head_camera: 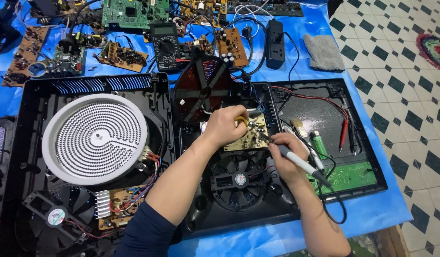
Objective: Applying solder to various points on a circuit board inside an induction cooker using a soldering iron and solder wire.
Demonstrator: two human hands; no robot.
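Working over an opened black cooktop housing (191, 223) on a blue sheet (372, 214), a person is steadying a tan circuit board (251, 135) with the left hand (225, 124); its fingers are curled over the board's upper edge, pinching something yellow that is too hidden to identify. The right hand (284, 154) is gripping a soldering iron (296, 159) pen-style, fingers closed around the white handle, tip meeting the board's right edge. The board is sitting in the housing's middle bay, above a black fan (239, 180) and below a copper induction coil (201, 88). Crowding the right side: a green lighter (319, 143), a small brush (298, 126), red probe leads (343, 131), a green board (346, 177), and the iron's black cord (336, 209) looping near the wrist. A white round heating element (95, 138) is filling the left bay. A multimeter (165, 45), loose boards, a power strip (275, 43) and a grey cloth (324, 52) are lying beyond.
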